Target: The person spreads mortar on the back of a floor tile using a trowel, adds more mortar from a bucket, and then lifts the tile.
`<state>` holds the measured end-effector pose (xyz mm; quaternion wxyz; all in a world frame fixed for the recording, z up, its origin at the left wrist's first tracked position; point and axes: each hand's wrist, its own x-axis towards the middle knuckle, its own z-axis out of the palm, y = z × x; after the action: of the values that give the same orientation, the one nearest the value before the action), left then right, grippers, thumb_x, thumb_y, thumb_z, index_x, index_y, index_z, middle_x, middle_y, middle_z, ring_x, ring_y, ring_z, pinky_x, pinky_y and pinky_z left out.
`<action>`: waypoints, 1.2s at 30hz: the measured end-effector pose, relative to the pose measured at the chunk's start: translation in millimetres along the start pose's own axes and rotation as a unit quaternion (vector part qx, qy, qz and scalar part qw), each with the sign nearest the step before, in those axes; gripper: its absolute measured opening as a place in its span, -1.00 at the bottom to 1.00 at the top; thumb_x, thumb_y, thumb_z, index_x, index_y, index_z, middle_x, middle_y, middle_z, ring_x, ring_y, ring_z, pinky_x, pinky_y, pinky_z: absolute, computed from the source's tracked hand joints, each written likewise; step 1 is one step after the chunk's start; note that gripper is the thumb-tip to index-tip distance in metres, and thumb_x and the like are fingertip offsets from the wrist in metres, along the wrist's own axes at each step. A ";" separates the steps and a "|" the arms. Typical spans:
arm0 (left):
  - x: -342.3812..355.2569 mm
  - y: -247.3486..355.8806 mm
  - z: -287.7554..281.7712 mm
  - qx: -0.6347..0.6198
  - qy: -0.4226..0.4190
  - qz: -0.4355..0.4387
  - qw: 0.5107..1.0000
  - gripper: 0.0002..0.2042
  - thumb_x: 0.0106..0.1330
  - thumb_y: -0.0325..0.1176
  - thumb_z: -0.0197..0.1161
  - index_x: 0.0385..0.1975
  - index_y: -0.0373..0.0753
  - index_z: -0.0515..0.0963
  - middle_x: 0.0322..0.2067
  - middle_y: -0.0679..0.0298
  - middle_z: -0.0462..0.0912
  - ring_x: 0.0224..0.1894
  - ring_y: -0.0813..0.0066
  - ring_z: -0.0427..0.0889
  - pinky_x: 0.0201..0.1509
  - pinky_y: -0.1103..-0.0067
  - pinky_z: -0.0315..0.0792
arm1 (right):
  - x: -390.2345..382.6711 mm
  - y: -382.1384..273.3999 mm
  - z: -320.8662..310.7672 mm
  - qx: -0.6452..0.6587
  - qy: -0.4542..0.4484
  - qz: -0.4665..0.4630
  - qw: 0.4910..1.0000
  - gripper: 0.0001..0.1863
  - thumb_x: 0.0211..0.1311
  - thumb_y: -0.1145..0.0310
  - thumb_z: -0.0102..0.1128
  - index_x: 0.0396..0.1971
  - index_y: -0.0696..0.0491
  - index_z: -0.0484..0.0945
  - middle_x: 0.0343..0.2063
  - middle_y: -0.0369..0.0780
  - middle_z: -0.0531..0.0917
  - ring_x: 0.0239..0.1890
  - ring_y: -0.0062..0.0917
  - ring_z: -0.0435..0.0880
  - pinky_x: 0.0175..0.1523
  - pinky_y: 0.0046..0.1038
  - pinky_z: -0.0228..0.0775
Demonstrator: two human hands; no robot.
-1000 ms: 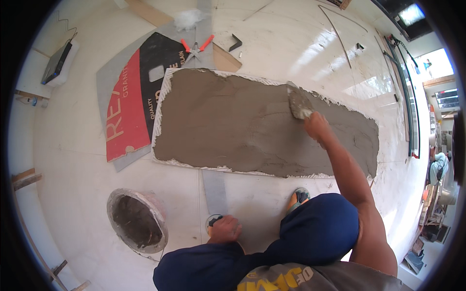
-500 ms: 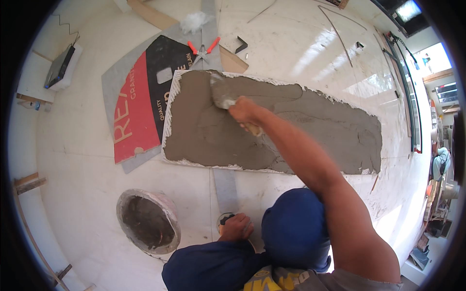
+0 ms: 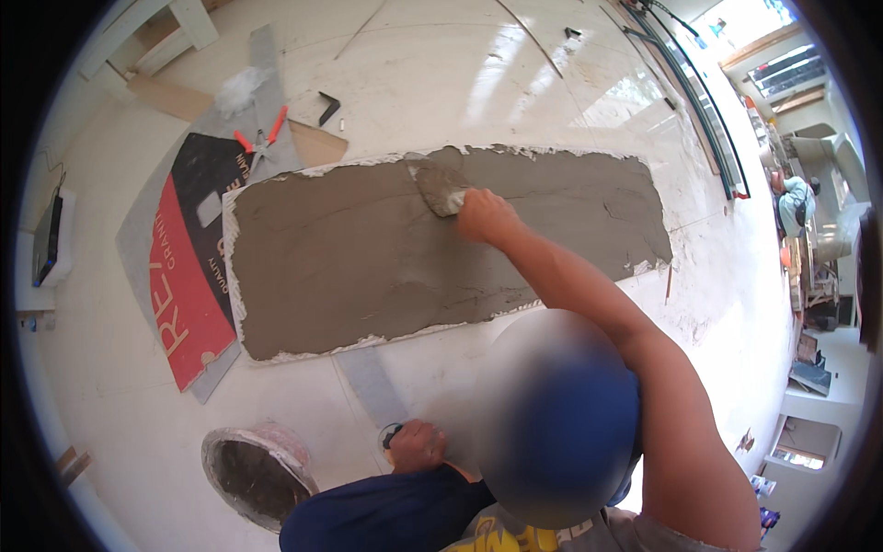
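Grey mortar (image 3: 340, 258) covers a long white-edged slab (image 3: 241, 322) lying on the floor. My right hand (image 3: 487, 218) is closed round the handle of a trowel (image 3: 436, 189), its mortar-smeared blade flat on the far middle of the slab. My left hand (image 3: 418, 447), fingers curled, rests low in front of the slab against a small round dark-and-pale thing (image 3: 392, 436); the fingers hide most of it. Left of that hand a bucket (image 3: 213, 467) leans with its mouth toward me, grey mortar inside.
Under the slab's left end lies a red and black cardboard sheet (image 3: 189, 308) with red-handled pliers (image 3: 262, 147) at its far side. Beyond are crumpled clear plastic (image 3: 241, 90) and a black angle bracket (image 3: 328, 108). Long dark frames (image 3: 690, 101) lie far right; another person (image 3: 793, 201) is beyond them.
My right hand has drawn the trowel rightward along the far side of the slab, and the mortar at the left looks smoother. The view has turned, so the slab sits further left.
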<state>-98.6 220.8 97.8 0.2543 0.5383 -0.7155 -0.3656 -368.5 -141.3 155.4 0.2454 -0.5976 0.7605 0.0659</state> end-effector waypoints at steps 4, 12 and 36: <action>-0.3 -4.6 -0.7 0.040 -0.015 -0.002 0.999 -0.87 0.07 -0.32 0.37 -0.52 -0.23 0.61 -0.51 0.16 0.57 -0.45 0.11 0.61 -0.38 0.31 0.49 | 1.6 70.7 -13.5 0.024 0.023 0.058 0.998 -0.71 0.27 0.37 0.08 -0.11 0.16 0.68 -0.01 0.08 0.70 0.10 0.02 0.66 0.19 -0.07 0.53; 15.4 -3.5 -15.4 -0.073 -0.086 -0.115 0.987 -0.79 0.19 -0.38 0.32 -0.64 -0.30 0.52 -0.69 0.08 0.46 -0.65 0.09 0.48 -0.51 0.32 0.35 | 10.0 173.4 -31.9 0.048 0.026 0.114 0.992 -0.68 0.30 0.29 0.10 -0.14 0.21 0.67 -0.07 0.15 0.70 0.06 0.08 0.67 0.16 -0.05 0.53; 290.6 8.4 -176.1 0.236 0.012 0.065 0.969 -0.64 0.39 -0.33 0.21 -0.62 -0.33 0.30 -0.68 0.21 0.24 -0.60 0.46 0.19 -0.51 0.39 0.10 | 53.6 511.8 -64.8 0.026 0.203 0.212 0.956 -0.62 0.37 0.23 0.10 -0.28 0.32 0.64 -0.31 0.15 0.74 -0.29 0.00 0.78 -0.21 -0.10 0.67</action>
<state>-54.7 -99.7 202.1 0.1516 0.5400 -0.8118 -0.1624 -878.2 -71.9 88.8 0.0814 -0.4171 0.9048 -0.0260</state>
